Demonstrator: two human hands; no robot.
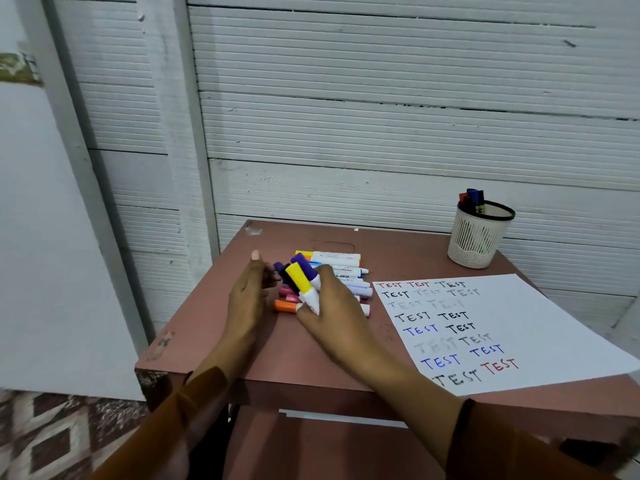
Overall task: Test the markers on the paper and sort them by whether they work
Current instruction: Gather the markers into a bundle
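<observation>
Gripped in the right hand (pixel 332 306), mid-frame, were a yellow-capped marker (pixel 300 281) and a purple-capped marker (pixel 304 266), caps pointing up-left.

Under and just behind that hand lay the pile of markers (pixel 341 271) on the brown table (pixel 214 327); the left hand (pixel 247 292) stood beside the pile with fingers straight, holding nothing. At right, the white mesh cup (pixel 478 237) held a few dark-capped markers (pixel 471 199) upright, well apart from the grip. Below it lay the paper (pixel 540 327), covered with rows of "TEST".
</observation>
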